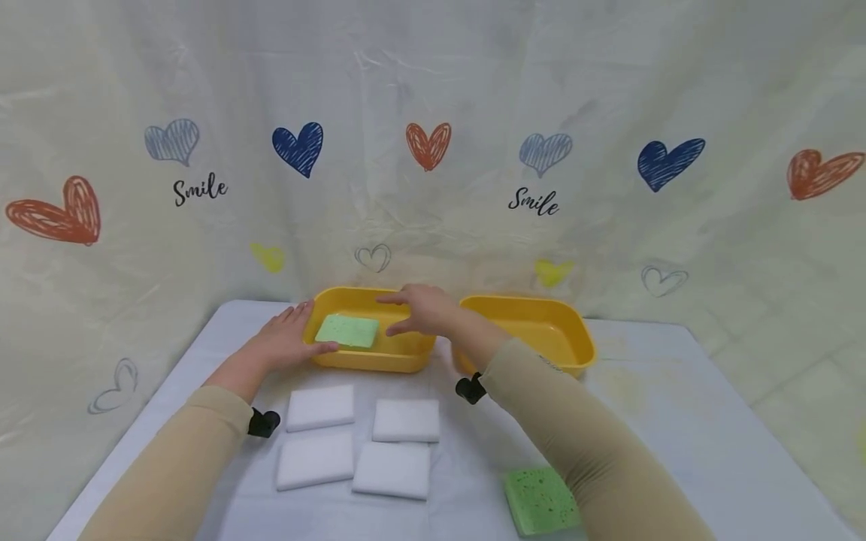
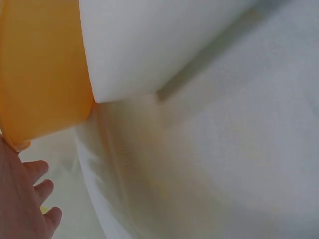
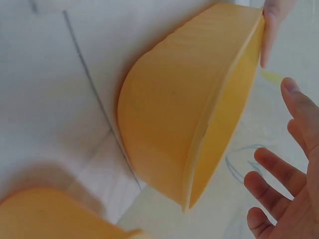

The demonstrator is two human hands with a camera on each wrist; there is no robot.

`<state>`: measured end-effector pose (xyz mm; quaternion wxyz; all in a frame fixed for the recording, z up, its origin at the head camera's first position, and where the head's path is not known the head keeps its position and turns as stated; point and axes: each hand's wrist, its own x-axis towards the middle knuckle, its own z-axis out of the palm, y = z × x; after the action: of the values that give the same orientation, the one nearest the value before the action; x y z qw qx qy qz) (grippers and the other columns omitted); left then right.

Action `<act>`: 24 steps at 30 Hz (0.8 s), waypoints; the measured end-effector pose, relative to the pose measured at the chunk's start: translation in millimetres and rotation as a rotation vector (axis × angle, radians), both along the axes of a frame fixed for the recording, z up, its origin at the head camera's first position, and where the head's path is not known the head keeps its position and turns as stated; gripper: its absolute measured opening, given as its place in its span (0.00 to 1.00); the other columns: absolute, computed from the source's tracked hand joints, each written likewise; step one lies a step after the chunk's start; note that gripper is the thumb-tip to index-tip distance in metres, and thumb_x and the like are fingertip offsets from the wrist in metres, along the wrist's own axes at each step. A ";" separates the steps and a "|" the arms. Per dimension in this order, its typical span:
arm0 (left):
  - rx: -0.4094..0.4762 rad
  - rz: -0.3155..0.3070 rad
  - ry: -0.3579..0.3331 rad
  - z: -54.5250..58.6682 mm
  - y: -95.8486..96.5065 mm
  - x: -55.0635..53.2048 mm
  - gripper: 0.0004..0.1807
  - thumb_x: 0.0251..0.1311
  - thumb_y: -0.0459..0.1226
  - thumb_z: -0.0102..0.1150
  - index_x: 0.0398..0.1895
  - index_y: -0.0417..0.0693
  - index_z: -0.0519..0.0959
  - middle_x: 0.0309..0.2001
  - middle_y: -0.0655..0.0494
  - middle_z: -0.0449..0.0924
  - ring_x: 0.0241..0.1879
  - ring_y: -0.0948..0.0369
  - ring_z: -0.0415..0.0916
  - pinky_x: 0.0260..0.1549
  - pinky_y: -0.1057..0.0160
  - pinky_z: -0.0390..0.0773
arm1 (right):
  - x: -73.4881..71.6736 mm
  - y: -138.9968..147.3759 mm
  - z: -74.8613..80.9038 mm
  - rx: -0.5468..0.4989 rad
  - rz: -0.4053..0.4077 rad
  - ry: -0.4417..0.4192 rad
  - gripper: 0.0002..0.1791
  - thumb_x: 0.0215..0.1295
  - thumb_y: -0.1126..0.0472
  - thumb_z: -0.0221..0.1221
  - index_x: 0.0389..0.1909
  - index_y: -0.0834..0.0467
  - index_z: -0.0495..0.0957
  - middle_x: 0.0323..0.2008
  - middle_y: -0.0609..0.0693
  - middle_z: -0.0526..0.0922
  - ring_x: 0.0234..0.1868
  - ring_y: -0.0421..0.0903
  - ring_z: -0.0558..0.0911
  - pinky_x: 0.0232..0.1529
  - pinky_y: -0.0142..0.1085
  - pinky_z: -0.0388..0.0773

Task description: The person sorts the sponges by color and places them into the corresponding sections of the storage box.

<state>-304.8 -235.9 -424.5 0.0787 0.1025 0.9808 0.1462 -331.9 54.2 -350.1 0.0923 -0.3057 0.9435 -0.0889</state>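
My left hand [image 1: 287, 338] rests at the left rim of a yellow tub [image 1: 372, 363], its fingers fairly straight and the thumb over the near corner. In the left wrist view the left hand's fingers [image 2: 44, 190] lie beside the rim. A light green sponge [image 1: 347, 331] lies flat inside this tub, toward its left end. Over the tub's right part hovers my right hand [image 1: 425, 309], fingers spread and holding nothing. The right wrist view has that hand's fingers [image 3: 271, 162] apart from the tub's rim [image 3: 212, 119].
A second yellow tub [image 1: 551, 323] stands to the right, partly behind my right forearm. Several white sponge pads [image 1: 321, 408] lie nearer me on the white-covered table [image 1: 649, 436]. A green speckled sponge [image 1: 539, 500] sits front right, partly hidden by my sleeve. A heart-printed curtain [image 1: 467, 218] hangs behind.
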 end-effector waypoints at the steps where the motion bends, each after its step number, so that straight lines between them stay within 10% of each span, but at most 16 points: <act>1: -0.001 -0.002 0.000 -0.4 -0.6 -0.4 0.71 0.48 0.80 0.42 0.78 0.36 0.36 0.78 0.35 0.38 0.75 0.35 0.36 0.71 0.37 0.40 | 2.3 3.1 2.3 0.003 0.007 0.004 0.38 0.59 0.37 0.65 0.71 0.35 0.67 0.64 0.52 0.73 0.63 0.53 0.73 0.66 0.49 0.68; 24: 0.039 0.003 -0.024 -5.5 -2.1 -2.9 0.70 0.51 0.76 0.49 0.77 0.33 0.36 0.77 0.33 0.39 0.74 0.34 0.38 0.71 0.35 0.41 | 77.1 126.3 1.5 -0.032 -0.023 0.093 0.31 0.59 0.46 0.69 0.66 0.40 0.75 0.57 0.50 0.79 0.58 0.51 0.75 0.62 0.49 0.72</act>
<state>-307.7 -238.0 -430.0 0.0884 0.1006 0.9768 0.1668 -254.8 180.5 -348.6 0.0424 -0.2999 0.9487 -0.0906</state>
